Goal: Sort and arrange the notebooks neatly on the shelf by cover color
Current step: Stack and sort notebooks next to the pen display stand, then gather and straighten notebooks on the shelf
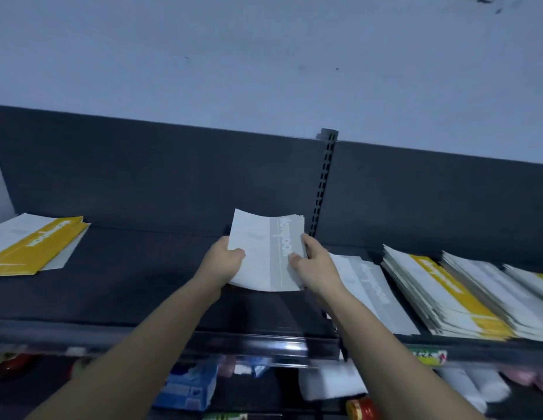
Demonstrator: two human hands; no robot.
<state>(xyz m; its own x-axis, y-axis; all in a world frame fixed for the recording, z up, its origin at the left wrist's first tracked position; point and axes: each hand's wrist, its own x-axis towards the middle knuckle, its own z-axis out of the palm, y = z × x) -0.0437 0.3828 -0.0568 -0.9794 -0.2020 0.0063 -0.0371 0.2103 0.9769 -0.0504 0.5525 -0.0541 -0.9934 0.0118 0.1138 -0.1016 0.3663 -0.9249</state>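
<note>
A small stack of white notebooks with a grey band (pixel 264 253) is held above the dark shelf (pixel 127 286), near its middle. My left hand (pixel 223 260) grips the stack's left edge, thumb on top. My right hand (pixel 312 262) grips its right edge, thumb on the grey band. A yellow-banded notebook pile (pixel 36 247) lies at the shelf's far left. To the right lie a grey-banded notebook (pixel 370 292) and a mixed pile with a yellow-banded cover (pixel 446 295) on top.
A slotted metal upright (pixel 323 183) divides the shelf's dark back panel right behind the held stack. More white notebooks (pixel 512 292) lie at the far right. Below the shelf's front edge are packaged goods, among them a blue box (pixel 188 389) and white rolls (pixel 470 386).
</note>
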